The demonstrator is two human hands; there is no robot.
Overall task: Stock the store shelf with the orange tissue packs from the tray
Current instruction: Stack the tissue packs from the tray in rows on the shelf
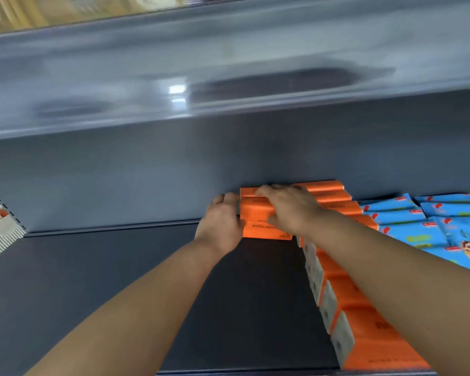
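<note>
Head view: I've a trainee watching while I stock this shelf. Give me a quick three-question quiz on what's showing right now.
1. Multiple choice: what lies right of the orange row on the shelf? A) white boxes B) blue packs C) bottles
2. True or false: the left hand hangs clear of the orange tissue pack.
3. Fill in: the held pack sits at the ___ of the shelf, left of the orange row.
Key: 1 B. 2 False: it and the right hand both hold the pack. 3 back.
</note>
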